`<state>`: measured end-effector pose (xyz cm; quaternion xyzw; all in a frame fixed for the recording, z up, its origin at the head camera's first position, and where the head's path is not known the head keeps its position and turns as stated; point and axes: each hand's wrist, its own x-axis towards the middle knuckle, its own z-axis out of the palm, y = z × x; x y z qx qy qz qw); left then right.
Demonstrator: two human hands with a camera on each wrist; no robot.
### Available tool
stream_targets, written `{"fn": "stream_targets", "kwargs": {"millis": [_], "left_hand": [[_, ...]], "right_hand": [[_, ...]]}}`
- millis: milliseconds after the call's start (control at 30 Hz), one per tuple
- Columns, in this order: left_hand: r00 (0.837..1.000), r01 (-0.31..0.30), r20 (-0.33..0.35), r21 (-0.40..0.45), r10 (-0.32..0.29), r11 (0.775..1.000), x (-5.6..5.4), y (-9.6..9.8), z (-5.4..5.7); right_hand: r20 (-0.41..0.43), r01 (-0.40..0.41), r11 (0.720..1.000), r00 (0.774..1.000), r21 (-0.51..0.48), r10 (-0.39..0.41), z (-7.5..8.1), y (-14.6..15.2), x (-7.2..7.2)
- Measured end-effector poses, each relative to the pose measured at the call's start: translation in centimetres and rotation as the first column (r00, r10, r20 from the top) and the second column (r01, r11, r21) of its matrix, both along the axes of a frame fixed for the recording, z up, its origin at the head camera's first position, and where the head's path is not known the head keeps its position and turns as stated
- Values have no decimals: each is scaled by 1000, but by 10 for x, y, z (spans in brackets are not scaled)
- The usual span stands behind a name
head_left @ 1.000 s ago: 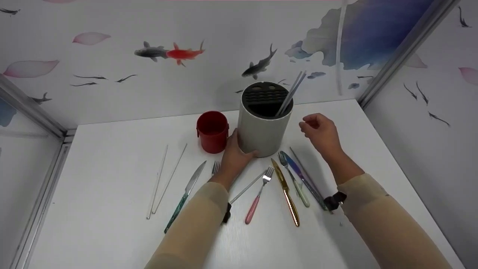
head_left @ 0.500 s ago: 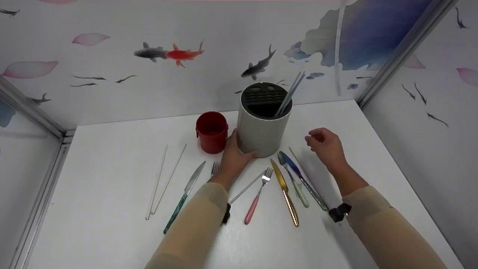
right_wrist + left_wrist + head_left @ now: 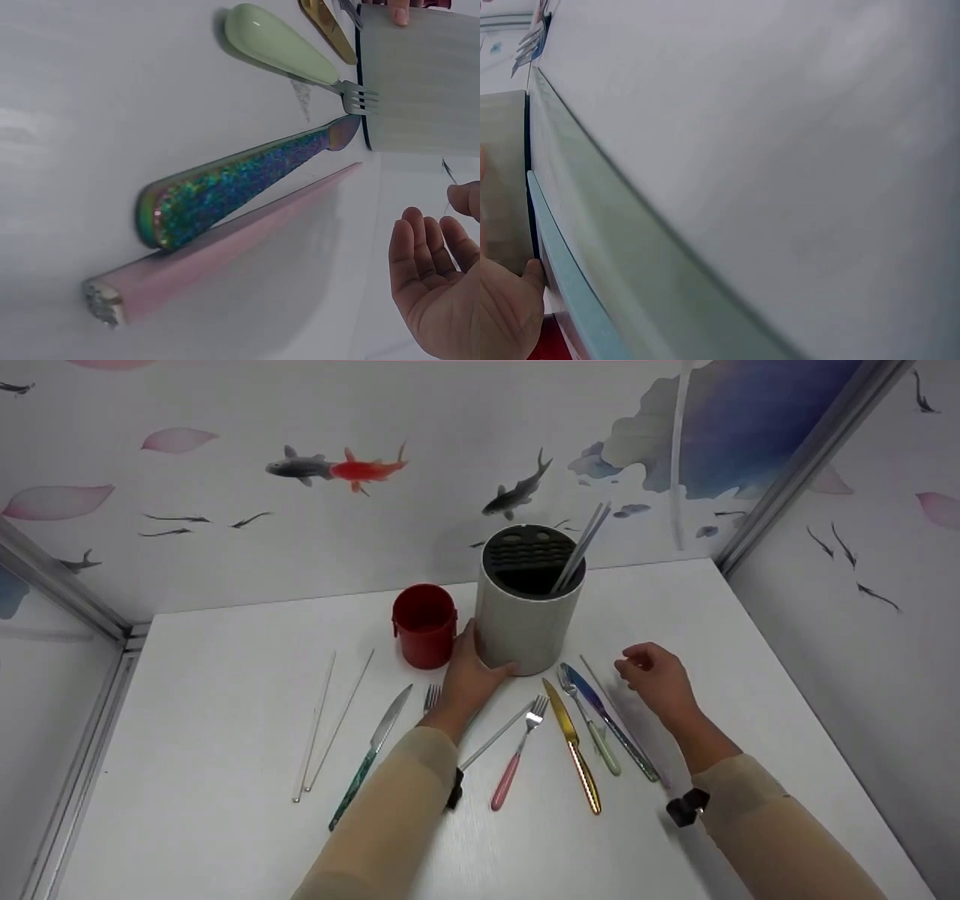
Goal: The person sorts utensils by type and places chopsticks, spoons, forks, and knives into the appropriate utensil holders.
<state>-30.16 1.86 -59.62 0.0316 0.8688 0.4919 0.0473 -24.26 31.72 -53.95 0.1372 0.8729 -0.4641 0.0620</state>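
Note:
My left hand [image 3: 472, 675] holds the low left side of a grey-white knife and utensil holder [image 3: 525, 630], its thumb at the front of the base. Several pale chopsticks [image 3: 581, 551] lean in the holder's black top. My right hand [image 3: 660, 682] hovers to the right of the holder, fingers loosely curled, with nothing in it. Nearest to it lies a pink chopstick [image 3: 225, 251] with a glittery end, partly under an iridescent knife [image 3: 247, 184]. Beside them is a green-handled fork [image 3: 285, 49]. A gold knife [image 3: 574, 746] and a pink-handled fork [image 3: 517, 754] lie farther left.
A red cup [image 3: 426, 630] stands against the holder's left side. Two pale chopsticks [image 3: 330, 720] and a green-handled knife [image 3: 375, 750] lie on the white table [image 3: 210, 750] at the left. Another fork [image 3: 433, 697] and a thin stick [image 3: 499, 735] are partly hidden by the left arm.
My right hand has moved down and slightly right, away from the holder's top. My left hand, the holder and the cutlery have stayed in place.

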Motion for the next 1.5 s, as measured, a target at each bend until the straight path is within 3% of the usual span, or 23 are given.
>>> {"fn": "stream_targets", "kwargs": {"millis": [300,800,1133,1500], "left_hand": [[1000,-9,7,-7,9,1000,1,0,0],[1000,-8,6,-3,8,1000,1,-2,2],[1000,7,-23,50,-6,999,0,-3,0],[1000,-1,4,36,1,999,2,-1,1]], "right_hand": [[29,-56,994,998,98,53,-17,1,12],[135,-180,961,979,208,154,-29,5,20],[129,-216,936,974,278,187,-29,6,27],[194,-247,934,960,257,201,-26,5,25]]}}
